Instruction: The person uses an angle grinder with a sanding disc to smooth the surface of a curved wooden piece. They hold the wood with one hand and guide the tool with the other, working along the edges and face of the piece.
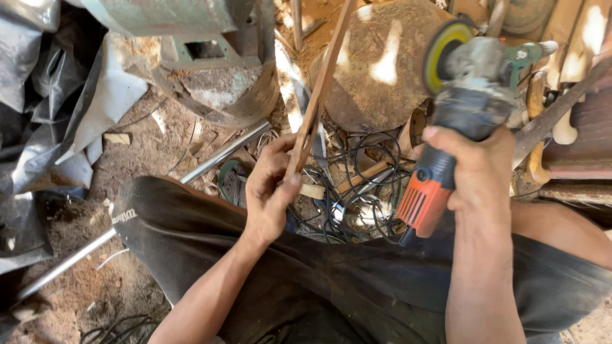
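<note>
While left hand (271, 191) grips, wooden strip (322, 83) points up-right.

The person's left hand (271, 191) and right hand (475, 169) are bare, forearms unsleeved; dusty black shorts (210, 236) with small pale lettering cover the thighs.

We sit in a rough workshop: sawdust floor (127, 159), tangled cables (357, 191), a metal rod (210, 162), a rusty machine base (210, 70).
</note>
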